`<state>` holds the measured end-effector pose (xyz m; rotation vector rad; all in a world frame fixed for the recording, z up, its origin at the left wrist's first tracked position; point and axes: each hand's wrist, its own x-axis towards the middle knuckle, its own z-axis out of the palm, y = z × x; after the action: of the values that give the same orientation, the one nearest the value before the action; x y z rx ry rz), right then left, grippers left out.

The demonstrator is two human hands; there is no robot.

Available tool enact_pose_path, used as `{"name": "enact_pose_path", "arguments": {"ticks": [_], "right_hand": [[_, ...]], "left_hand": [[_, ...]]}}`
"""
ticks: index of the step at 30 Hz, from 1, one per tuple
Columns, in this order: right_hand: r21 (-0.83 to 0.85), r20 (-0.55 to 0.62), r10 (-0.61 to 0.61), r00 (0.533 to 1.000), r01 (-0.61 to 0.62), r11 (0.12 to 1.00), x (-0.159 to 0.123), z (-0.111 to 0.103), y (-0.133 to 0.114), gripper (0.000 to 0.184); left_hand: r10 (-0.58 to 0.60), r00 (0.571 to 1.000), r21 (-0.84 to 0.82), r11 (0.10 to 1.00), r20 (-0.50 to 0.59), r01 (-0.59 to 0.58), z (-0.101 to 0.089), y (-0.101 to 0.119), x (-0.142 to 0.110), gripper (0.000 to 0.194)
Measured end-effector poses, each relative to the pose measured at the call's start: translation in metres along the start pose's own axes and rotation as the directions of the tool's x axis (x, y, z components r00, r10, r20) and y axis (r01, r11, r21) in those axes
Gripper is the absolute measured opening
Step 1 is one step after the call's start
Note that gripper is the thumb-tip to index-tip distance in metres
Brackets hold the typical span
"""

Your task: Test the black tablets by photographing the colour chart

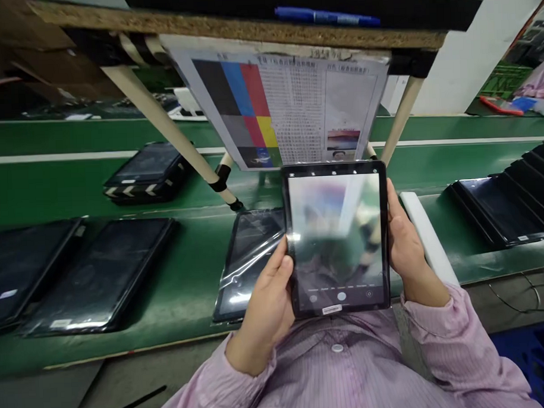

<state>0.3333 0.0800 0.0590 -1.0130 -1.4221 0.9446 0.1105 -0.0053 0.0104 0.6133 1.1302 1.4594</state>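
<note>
Between my two hands a black-framed tablet (338, 243) is held upright, its lit screen showing a blurred camera picture with a round shutter button near the bottom. My left hand (270, 293) grips its left edge, the thumb at the front rim. On the right edge, my right hand (402, 238) is wrapped round the side, with fingers partly hidden behind. Beneath and left of it lies another tablet (247, 270) in clear plastic film on the green bench. Facing me behind the held tablet hangs a printed test chart (295, 108) with colour blocks and text.
More dark tablets (105, 275) lie at the left, and a stack (148, 166) sits farther back. At the right stands a row of tablets (499, 208) beside a white foam strip (427, 237). Pale tube legs (157, 119) carry a shelf with a blue pen (328, 16).
</note>
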Motion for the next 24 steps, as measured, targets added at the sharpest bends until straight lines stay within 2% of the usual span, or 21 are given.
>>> {"name": "enact_pose_path", "arguments": {"ticks": [3, 7, 9, 11, 13, 14, 16, 18, 19, 21, 22, 24], "right_hand": [[0.107, -0.033, 0.160, 0.987, -0.155, 0.982, 0.003, 0.000, 0.050, 0.086], [-0.008, -0.103, 0.335, 0.936, -0.338, 0.941, 0.002, -0.001, 0.107, 0.091], [-0.069, -0.114, 0.349, 0.930, -0.357, 0.931, 0.000, -0.004, 0.121, 0.089], [-0.138, -0.156, 0.322, 0.934, -0.343, 0.929, -0.003, -0.009, 0.123, 0.091], [-0.305, -0.176, 0.205, 0.963, -0.251, 0.919, -0.006, -0.012, 0.115, 0.083], [-0.424, -0.134, 0.127, 0.983, -0.172, 0.889, -0.009, -0.012, 0.109, 0.074], [-0.644, 0.078, 0.011, 0.997, 0.041, 0.764, -0.016, -0.008, 0.096, 0.054], [-0.734, 0.316, 0.013, 0.949, 0.236, 0.636, -0.024, -0.001, 0.085, 0.045], [-0.748, 0.393, 0.035, 0.919, 0.297, 0.593, -0.028, 0.004, 0.082, 0.043], [-0.759, 0.462, 0.063, 0.885, 0.358, 0.544, -0.032, 0.011, 0.080, 0.042], [-0.761, 0.464, 0.059, 0.884, 0.364, 0.537, -0.034, 0.013, 0.079, 0.043], [-0.752, 0.431, 0.009, 0.902, 0.354, 0.556, -0.034, 0.013, 0.079, 0.045]], "left_hand": [[-0.032, 0.999, 0.176, 0.984, 0.027, 0.027, 0.013, -0.017, 0.001, 0.065], [-0.059, 0.991, 0.508, 0.861, 0.117, -0.009, 0.014, -0.039, 0.005, 0.068], [-0.080, 0.977, 0.601, 0.798, 0.195, -0.054, 0.010, -0.044, 0.004, 0.073], [-0.055, 0.959, 0.638, 0.757, 0.278, -0.141, 0.006, -0.041, -0.001, 0.075], [0.024, 0.924, 0.630, 0.725, 0.381, -0.279, 0.000, -0.032, -0.008, 0.071], [0.086, 0.901, 0.621, 0.697, 0.425, -0.359, -0.005, -0.025, -0.011, 0.067], [0.230, 0.859, 0.638, 0.588, 0.457, -0.497, -0.017, -0.009, -0.015, 0.058], [0.384, 0.826, 0.732, 0.401, 0.412, -0.551, -0.035, 0.005, -0.012, 0.049], [0.452, 0.810, 0.794, 0.295, 0.374, -0.531, -0.044, 0.011, -0.009, 0.045], [0.539, 0.782, 0.898, 0.100, 0.312, -0.428, -0.062, 0.021, 0.000, 0.038], [0.558, 0.776, 0.929, 0.024, 0.294, -0.370, -0.070, 0.024, 0.005, 0.036], [0.563, 0.783, 0.959, -0.065, 0.264, -0.277, -0.080, 0.026, 0.014, 0.035]]}}
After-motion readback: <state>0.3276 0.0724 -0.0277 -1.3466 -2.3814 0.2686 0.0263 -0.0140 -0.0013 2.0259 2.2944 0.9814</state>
